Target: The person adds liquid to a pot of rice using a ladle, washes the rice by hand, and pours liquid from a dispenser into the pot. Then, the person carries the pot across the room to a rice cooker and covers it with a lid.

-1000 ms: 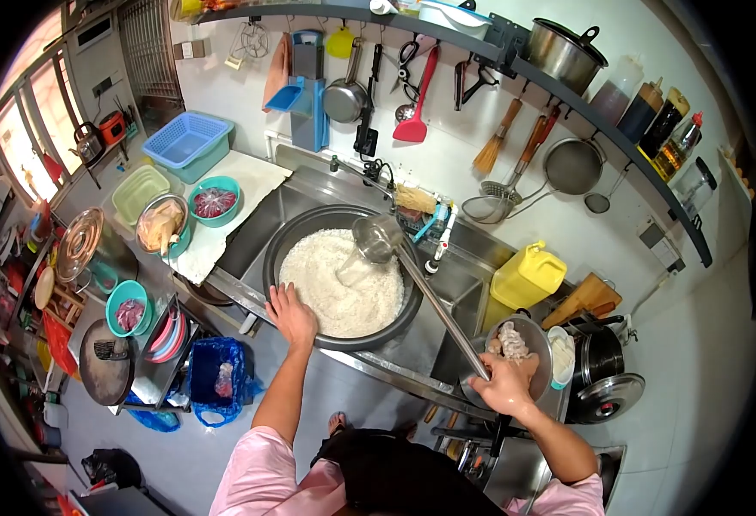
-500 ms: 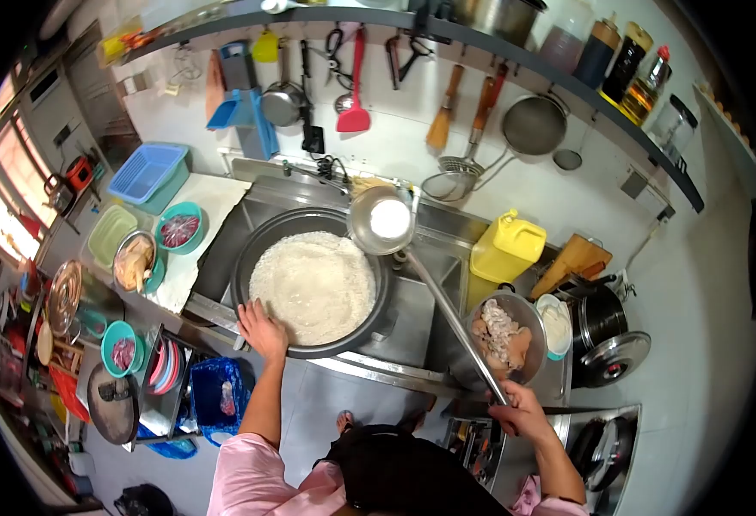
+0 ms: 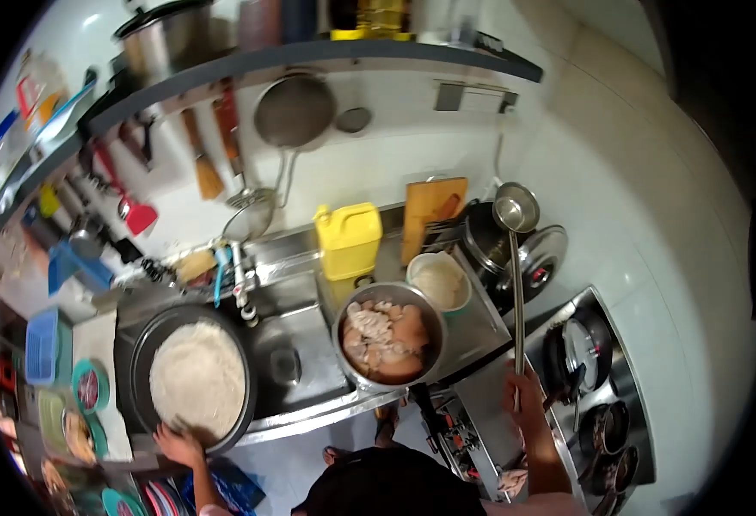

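Observation:
My right hand (image 3: 524, 397) is closed round the handle of a long metal ladle (image 3: 516, 209), raised in front of the dark pots at the right. The ladle's bowl looks empty. At the left, my left hand (image 3: 178, 445) rests on the near rim of a big dark basin (image 3: 141, 371) that holds rice-like white grains (image 3: 197, 378) in whitish liquid. Its fingers look spread, with nothing held. Between the hands, a metal pot (image 3: 435, 320) of raw meat (image 3: 387, 340) stands on the counter beside a small bowl of white contents (image 3: 438, 281).
A yellow jug (image 3: 350, 242) and a wooden cutting board (image 3: 430, 215) stand behind the meat pot. Utensils hang below the long shelf (image 3: 309, 53). Several pans lie on the right-hand counter (image 3: 632, 391). Teal bowls (image 3: 91, 386) and a blue basket (image 3: 44, 347) sit at the far left.
The view has turned to the right. The ladle has moved from over the basin to the right, past the meat pot, in my right hand. My left hand has stayed at the basin's rim.

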`<action>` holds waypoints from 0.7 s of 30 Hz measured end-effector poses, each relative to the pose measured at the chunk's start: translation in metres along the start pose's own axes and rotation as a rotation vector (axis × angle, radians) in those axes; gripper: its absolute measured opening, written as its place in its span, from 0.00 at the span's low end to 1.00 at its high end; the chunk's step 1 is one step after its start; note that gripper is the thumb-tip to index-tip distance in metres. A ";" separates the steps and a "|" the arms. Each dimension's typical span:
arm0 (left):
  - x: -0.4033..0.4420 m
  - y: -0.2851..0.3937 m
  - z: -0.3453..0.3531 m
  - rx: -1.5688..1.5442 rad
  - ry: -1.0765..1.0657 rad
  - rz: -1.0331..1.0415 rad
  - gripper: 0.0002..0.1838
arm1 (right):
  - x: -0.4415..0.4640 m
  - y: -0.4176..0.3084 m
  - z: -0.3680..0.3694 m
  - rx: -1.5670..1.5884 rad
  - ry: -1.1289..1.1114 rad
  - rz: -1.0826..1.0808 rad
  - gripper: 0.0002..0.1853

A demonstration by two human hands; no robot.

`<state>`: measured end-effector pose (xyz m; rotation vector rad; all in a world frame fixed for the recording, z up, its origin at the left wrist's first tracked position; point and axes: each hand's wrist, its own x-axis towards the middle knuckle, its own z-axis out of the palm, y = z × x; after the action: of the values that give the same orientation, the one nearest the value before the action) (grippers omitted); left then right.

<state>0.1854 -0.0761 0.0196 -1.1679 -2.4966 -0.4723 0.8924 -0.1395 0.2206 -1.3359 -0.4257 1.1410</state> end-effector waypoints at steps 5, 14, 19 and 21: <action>0.000 0.003 0.008 0.074 -0.053 -0.067 0.32 | 0.150 -0.003 -0.025 -0.089 0.122 -0.013 0.07; -0.032 0.030 -0.015 0.111 -0.097 -0.123 0.35 | 0.467 0.036 -0.078 -0.543 0.476 0.085 0.17; -0.058 0.048 -0.024 -0.006 -0.070 -0.245 0.39 | 0.509 0.025 -0.087 -1.212 0.375 0.231 0.19; -0.061 0.047 -0.021 0.006 -0.063 -0.248 0.40 | 0.521 0.020 -0.084 -1.218 0.305 0.342 0.19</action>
<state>0.2627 -0.0972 0.0191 -0.8874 -2.7098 -0.4980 1.1813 0.2438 -0.0003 -2.6820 -0.7292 0.8976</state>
